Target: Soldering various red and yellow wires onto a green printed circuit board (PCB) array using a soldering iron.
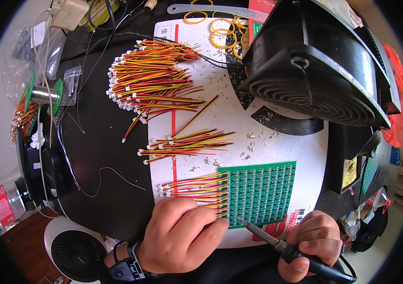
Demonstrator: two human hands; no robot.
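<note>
A green circuit board (260, 194) with rows of small parts lies on a white sheet in front of me. Red, yellow and black wires (197, 186) with white plugs run from its left edge. My left hand (182, 236) is closed, fingertips together at the board's near left corner; what they pinch is hidden beneath them. A soldering iron (301, 258) is gripped in my right hand (317, 239), its tip pointing left at the board's near edge, close to the left fingertips. Beyond the board lie a small group of loose wires (192, 143) and a large wire pile (149, 75).
A black fan-like housing (315, 80) stands at the far right. A solder wire spool (44, 94) and clear bags (21, 61) are at the left. Yellow rubber bands (223, 38) and metal crumbs lie on the white sheet (277, 146). A small fan (76, 248) sits at lower left.
</note>
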